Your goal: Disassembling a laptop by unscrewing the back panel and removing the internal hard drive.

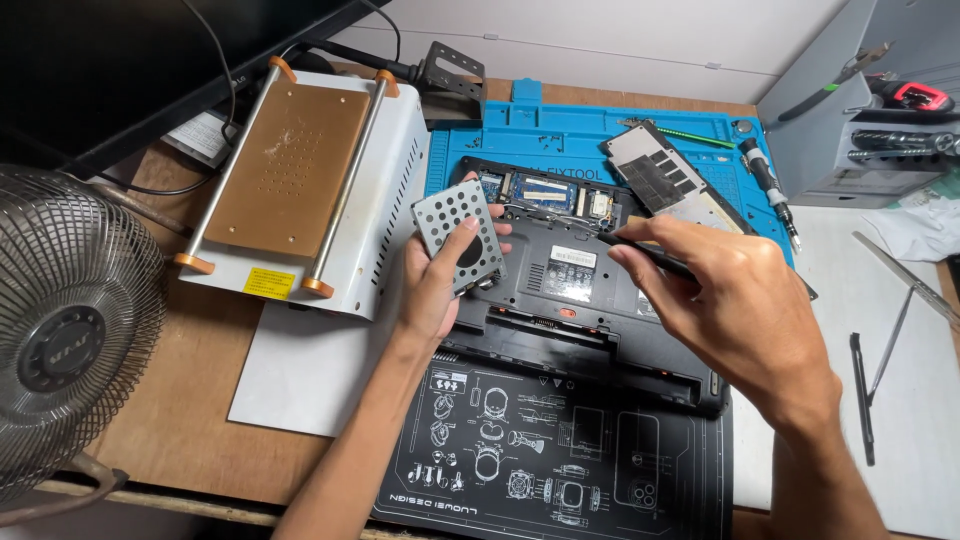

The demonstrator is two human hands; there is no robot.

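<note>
1. Head view: the left hand (440, 275) grips a perforated metal plate (458, 232), fingers wrapped along its right edge and thumb across its face, holding it tilted above the left side of an open laptop (590, 320).
2. The right hand (725, 300) pinches a thin black tool (650, 255) between closed fingertips; the tip points left over the laptop's exposed inside, just right of the plate.
3. The laptop lies underside up, across a blue work mat (560, 135) and a black printed mat (560, 460).
4. A removed cover panel (665, 175) and a screwdriver (768, 185) rest on the blue mat behind.
5. A white heating box (300, 170) stands left, with a fan (70, 330) at the far left.
</note>
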